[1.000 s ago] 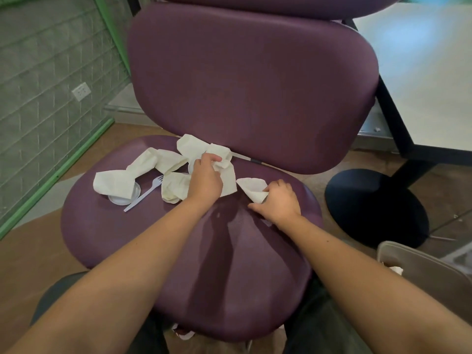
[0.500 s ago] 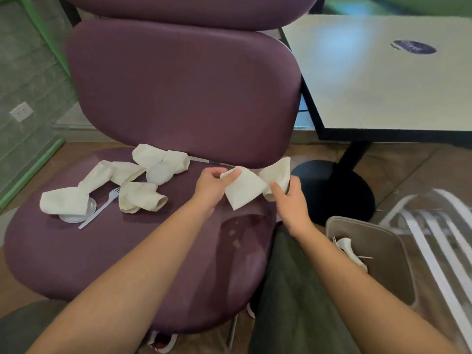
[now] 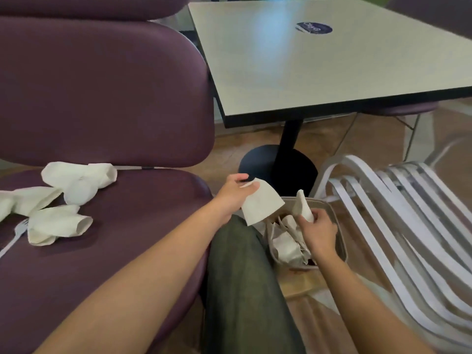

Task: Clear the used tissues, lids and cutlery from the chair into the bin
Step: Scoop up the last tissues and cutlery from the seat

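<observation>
here, in the head view, the left hand [image 3: 233, 191] pinches a folded tissue [image 3: 260, 205] at the bin's [image 3: 338, 226] near rim, while the right hand [image 3: 318, 229], fingers curled, holds a crumpled tissue [image 3: 302, 205] over the bin's tissue-filled opening. three more tissues [image 3: 76, 178] and a white fork [image 3: 18, 232] lie on the purple chair [image 3: 132, 226] seat.
</observation>
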`<state>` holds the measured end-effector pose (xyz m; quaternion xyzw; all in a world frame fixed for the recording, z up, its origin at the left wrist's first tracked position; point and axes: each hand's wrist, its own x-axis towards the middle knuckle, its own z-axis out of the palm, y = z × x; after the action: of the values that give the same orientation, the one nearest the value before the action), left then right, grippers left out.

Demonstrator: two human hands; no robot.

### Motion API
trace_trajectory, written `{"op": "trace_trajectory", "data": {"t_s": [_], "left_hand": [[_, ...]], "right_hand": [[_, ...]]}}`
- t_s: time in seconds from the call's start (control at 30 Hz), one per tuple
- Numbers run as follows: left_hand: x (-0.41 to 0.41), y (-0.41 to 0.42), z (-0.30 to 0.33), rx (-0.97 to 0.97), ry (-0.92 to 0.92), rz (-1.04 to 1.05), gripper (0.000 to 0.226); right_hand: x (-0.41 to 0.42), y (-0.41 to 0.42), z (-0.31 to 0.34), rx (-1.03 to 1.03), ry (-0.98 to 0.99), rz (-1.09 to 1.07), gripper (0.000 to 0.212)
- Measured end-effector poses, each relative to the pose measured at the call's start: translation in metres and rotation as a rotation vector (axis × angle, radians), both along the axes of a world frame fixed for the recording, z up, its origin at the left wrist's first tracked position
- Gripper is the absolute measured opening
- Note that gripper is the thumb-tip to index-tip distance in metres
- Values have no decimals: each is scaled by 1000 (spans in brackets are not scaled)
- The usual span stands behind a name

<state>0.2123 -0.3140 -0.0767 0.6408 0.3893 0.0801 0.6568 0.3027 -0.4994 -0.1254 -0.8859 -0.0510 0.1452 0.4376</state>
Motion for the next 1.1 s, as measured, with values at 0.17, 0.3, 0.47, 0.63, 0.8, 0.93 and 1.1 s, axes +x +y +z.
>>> {"op": "trace_trajectory", "data": {"t_s": [0.17,0.3,0.47,0.63,0.8,0.93,1.1], "left_hand": [[26,-28,-3,32,33,-116,42],[41,-48,-17,90,90,-153,38],[48,-63,-26,87,112,-211,39],[45,-60,-28,66,110,-200,41],[33,-46,-26,76,59,-173,33],[18,-28,-17,122,10,-105,27],[-14,6,-1,184,-16,12,23]], "right_hand": [[15,-17,-8,-165,-90,42,51],[10,-11,16,304,237,33,42],[18,-18,6,302,285,42,26],[33,-40,-12,203,334,-3,35],[31,-46,-24,-139,304,99,51],[22,-13,-4,-17,286,143,41],[-7,52,28,106,201,303,36]]}}
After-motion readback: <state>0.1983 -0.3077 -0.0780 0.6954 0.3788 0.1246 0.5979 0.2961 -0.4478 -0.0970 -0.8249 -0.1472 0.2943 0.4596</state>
